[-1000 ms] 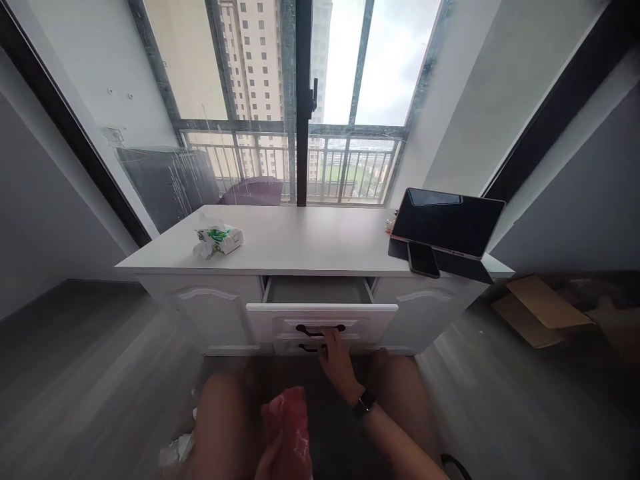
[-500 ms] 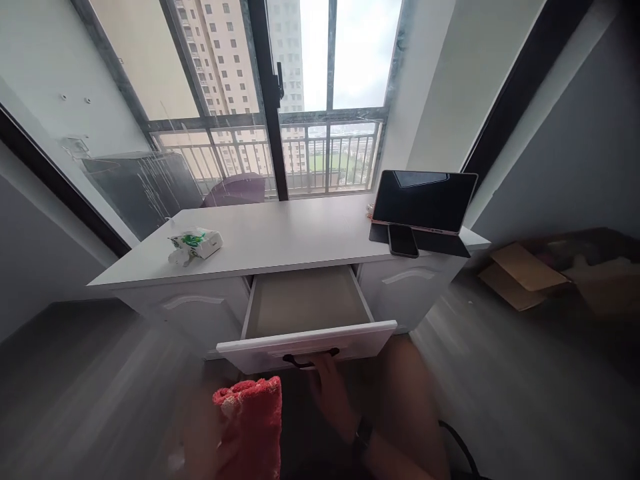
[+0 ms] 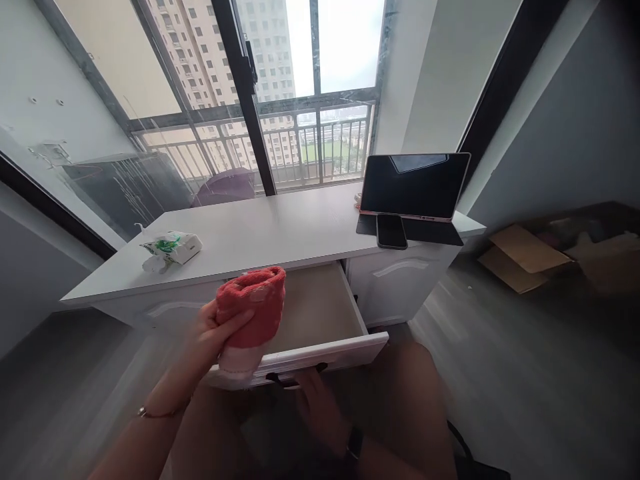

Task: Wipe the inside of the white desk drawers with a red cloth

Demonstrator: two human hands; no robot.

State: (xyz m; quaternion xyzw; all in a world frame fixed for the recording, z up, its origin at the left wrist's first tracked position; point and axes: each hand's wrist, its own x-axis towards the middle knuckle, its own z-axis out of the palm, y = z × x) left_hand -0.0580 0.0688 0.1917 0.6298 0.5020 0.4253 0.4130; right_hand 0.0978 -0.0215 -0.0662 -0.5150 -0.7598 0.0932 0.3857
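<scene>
Now the left hand (image 3: 213, 333) has raised its clasped red towel (image 3: 257, 320). Hooked on the handle (image 3: 321, 367), the right hand (image 3: 323, 403) keeps the drawer (image 3: 330, 307) reachable.

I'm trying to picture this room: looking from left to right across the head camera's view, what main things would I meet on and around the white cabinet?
Tissue pack → red cloth → the person's right hand → tablet → cardboard box on the floor.

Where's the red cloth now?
The red cloth is left of centre in the head view, gripped by the left hand, hiding part of the open drawer.
</scene>
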